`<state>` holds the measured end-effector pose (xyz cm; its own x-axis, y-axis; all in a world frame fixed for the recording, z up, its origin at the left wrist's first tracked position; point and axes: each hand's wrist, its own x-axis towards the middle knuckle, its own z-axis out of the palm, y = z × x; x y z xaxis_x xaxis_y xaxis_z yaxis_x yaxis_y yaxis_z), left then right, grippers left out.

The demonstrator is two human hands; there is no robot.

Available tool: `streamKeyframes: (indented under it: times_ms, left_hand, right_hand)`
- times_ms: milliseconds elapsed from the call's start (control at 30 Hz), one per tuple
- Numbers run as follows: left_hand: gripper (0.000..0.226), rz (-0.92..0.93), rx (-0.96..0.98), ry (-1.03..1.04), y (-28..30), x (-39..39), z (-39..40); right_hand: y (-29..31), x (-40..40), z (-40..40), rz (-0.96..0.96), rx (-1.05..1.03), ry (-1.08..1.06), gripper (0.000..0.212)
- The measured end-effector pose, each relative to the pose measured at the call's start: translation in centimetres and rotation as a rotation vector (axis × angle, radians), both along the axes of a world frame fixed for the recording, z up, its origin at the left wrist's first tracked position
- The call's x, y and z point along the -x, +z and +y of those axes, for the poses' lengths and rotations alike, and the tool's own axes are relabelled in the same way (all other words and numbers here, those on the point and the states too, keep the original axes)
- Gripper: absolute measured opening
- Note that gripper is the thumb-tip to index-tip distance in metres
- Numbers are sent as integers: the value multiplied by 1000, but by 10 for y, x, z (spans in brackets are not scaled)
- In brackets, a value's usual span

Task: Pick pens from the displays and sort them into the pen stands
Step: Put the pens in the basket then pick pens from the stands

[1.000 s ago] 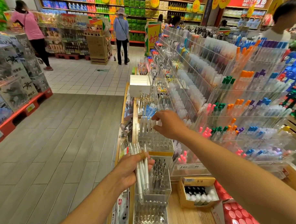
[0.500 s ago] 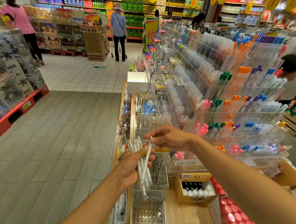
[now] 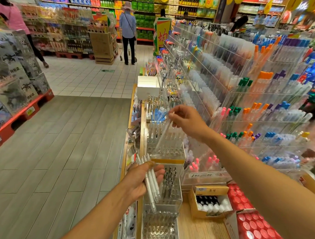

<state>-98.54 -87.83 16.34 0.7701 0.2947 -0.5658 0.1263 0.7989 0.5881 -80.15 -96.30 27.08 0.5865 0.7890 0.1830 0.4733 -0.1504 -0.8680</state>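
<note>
Though motion-blurred, white pen [image 3: 163,133] between right hand [image 3: 188,121] fingers [image 3: 173,115].

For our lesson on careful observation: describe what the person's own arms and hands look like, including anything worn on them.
Both forearms are bare as far as the picture shows: no sleeves, watch or bracelets in view. The left hand has a tan band, perhaps a plaster, around its thumb. The right hand shows nothing worn, no ring or glove.

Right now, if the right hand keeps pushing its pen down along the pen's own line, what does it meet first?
The right hand pinches a single white pen slanting down-left. Its tip looks aimed at the clear holed pen stand just below, likely an empty hole; depth is unclear.
</note>
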Motion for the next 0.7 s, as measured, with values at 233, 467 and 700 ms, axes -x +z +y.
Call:
streamKeyframes:
  times_ms: [233, 467, 700]
  left_hand:
    - [21, 45, -21, -21, -2, 0, 6]
    - [14, 60, -63, -13, 0, 1, 12]
    - [24, 71, -85, -22, 5, 1, 12]
  right_hand:
    - [1, 2, 21, -538, 101, -54, 8]
    - [-18, 1, 26, -594, 238, -13, 12]
    - [-28, -1, 31, -767, 323, -7, 17]
